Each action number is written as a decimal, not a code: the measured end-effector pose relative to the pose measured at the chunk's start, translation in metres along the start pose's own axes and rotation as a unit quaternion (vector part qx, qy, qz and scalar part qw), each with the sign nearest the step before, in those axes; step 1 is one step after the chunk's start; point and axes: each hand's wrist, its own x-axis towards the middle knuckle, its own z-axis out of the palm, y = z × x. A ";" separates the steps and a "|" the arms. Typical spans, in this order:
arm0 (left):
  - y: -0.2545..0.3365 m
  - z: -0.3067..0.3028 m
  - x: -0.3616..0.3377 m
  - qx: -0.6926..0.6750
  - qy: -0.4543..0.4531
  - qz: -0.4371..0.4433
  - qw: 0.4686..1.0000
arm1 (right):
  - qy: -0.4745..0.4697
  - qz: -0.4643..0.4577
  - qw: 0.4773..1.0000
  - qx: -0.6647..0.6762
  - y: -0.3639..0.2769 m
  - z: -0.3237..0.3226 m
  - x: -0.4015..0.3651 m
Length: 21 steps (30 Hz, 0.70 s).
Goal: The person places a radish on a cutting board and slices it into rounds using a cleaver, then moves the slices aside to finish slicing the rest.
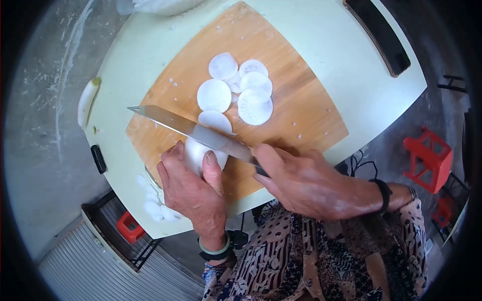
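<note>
My left hand (193, 188) grips a peeled white radish (195, 156) near the front of the wooden cutting board (286, 55), fingers on one side and thumb on the other. My right hand (311, 183) is closed around the dark handle of a kitchen knife (170, 120). Its long blade lies across the far end of the radish, with the tip pointing left. Just beyond the blade rests a round radish slice (215, 119). Several more thin slices (214, 95) lie flat in the middle of the board, some overlapping.
A whole white radish (88, 102) lies at the table's left edge, near a small black object (98, 159). White pieces (155, 205) sit at the front left corner. A translucent container (160, 6) stands at the back, a black phone-like slab (379, 37) at the right. Red stools (429, 158) stand on the floor.
</note>
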 end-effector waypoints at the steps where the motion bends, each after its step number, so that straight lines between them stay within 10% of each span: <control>1: -0.001 0.002 -0.001 -0.002 -0.001 -0.006 1.000 | 0.008 0.020 1.000 0.016 -0.004 -0.005 -0.008; 21: -0.015 0.010 -0.004 -0.014 0.048 0.090 0.995 | -0.042 -0.011 0.999 -0.018 -0.022 -0.026 -0.085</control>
